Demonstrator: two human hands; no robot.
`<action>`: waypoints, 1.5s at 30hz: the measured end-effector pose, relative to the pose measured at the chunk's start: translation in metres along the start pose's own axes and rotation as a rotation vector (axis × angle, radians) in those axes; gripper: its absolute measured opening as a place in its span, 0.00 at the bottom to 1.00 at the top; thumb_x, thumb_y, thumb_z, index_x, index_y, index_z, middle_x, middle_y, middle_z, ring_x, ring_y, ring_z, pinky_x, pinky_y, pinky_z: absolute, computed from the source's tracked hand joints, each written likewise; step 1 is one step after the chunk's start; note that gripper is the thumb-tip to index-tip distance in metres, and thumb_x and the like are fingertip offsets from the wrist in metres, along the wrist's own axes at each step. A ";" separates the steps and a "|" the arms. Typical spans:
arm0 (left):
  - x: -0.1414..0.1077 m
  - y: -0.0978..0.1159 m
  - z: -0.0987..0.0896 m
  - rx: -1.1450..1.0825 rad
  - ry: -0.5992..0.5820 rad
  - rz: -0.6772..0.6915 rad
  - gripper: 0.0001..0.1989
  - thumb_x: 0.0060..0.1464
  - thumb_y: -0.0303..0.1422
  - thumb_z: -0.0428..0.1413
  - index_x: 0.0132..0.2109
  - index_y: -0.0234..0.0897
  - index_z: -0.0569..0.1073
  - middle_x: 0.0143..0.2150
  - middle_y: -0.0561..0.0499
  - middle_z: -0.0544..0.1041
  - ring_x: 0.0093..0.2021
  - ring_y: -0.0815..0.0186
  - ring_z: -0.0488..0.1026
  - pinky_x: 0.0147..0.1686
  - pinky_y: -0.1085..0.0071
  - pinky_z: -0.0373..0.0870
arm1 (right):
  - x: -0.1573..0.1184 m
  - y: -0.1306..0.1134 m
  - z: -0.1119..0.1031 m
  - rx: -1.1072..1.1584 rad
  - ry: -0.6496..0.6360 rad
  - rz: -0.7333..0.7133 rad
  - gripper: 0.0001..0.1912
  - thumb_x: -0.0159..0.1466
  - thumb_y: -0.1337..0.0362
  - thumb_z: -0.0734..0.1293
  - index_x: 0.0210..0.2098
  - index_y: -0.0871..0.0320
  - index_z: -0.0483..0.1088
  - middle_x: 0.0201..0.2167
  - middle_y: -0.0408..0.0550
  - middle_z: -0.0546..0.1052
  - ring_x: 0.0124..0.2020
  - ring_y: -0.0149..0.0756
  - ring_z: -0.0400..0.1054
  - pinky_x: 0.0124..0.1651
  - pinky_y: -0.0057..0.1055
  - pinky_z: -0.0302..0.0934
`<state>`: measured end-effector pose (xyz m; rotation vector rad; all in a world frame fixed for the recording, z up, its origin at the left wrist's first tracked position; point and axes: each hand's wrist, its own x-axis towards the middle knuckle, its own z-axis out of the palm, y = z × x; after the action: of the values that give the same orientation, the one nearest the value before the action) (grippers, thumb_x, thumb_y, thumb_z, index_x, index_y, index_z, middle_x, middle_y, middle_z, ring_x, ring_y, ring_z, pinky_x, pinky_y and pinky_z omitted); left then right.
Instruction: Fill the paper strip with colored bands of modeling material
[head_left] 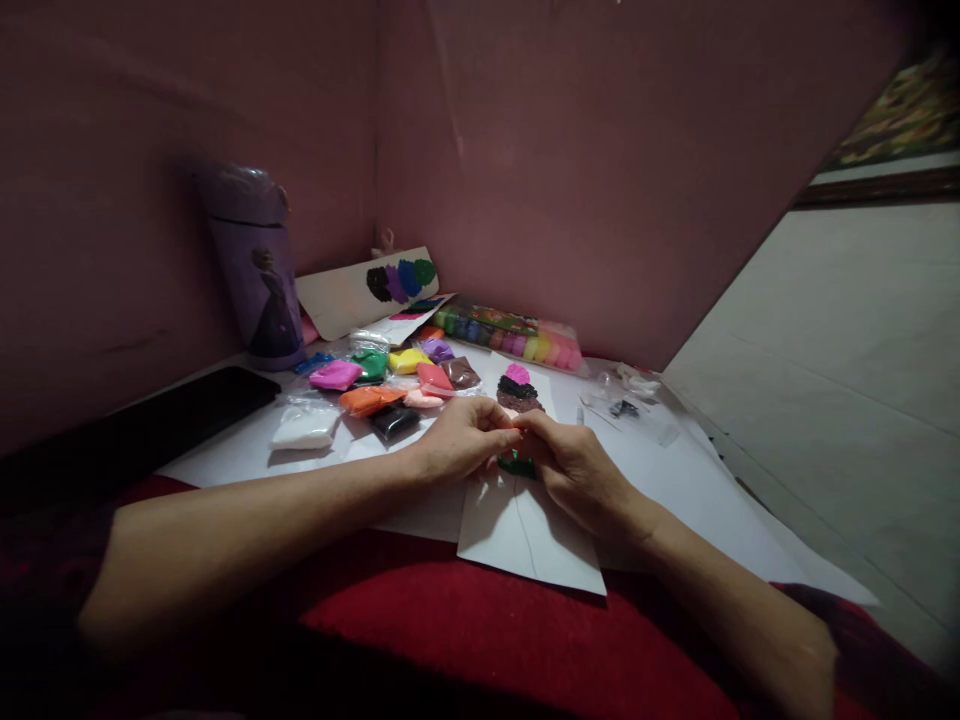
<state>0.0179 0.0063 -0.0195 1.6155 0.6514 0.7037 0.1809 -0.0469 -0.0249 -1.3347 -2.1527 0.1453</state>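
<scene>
My left hand (pixel 469 440) and my right hand (pixel 574 465) meet fingertip to fingertip over a white card (pixel 536 545). Both are closed in a pinch; what lies between the fingertips is too small to make out. Patches of pink, black and brown clay (pixel 517 385) show on the card just beyond my fingers. A green patch (pixel 517 466) lies on it below them, partly covered by my hands. A thin drawn line runs down the card's near part.
Packets of coloured clay (pixel 371 400) lie left of the card. Behind stand a purple bottle (pixel 262 270) and a painted card (pixel 337 298), beside a clay box (pixel 517 335). A dark flat object (pixel 217 400) is at left, plastic scraps (pixel 626 408) at right.
</scene>
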 end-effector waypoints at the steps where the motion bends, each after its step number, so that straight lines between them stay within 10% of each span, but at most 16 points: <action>1: 0.000 0.000 0.000 -0.001 0.004 -0.004 0.05 0.52 0.28 0.54 0.29 0.32 0.67 0.15 0.57 0.66 0.13 0.76 0.61 0.13 0.81 0.56 | 0.000 0.000 0.000 -0.004 0.002 0.005 0.09 0.63 0.73 0.58 0.39 0.57 0.67 0.30 0.45 0.74 0.28 0.32 0.67 0.32 0.27 0.56; 29: 0.000 -0.002 -0.002 -0.031 0.108 0.040 0.09 0.51 0.33 0.57 0.31 0.32 0.67 0.17 0.56 0.68 0.14 0.75 0.63 0.15 0.79 0.58 | 0.002 -0.005 0.002 -0.032 0.177 -0.053 0.06 0.63 0.71 0.62 0.36 0.58 0.70 0.28 0.45 0.76 0.28 0.32 0.68 0.30 0.27 0.58; 45: 0.001 -0.001 -0.001 -0.013 -0.048 0.052 0.12 0.55 0.36 0.53 0.38 0.29 0.71 0.19 0.56 0.67 0.16 0.75 0.64 0.17 0.79 0.61 | 0.000 -0.006 0.002 -0.070 0.206 -0.012 0.05 0.61 0.70 0.64 0.32 0.58 0.71 0.27 0.45 0.76 0.27 0.32 0.68 0.31 0.28 0.58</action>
<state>0.0175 0.0075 -0.0199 1.6372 0.5705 0.7030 0.1748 -0.0490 -0.0244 -1.3141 -2.0076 -0.0713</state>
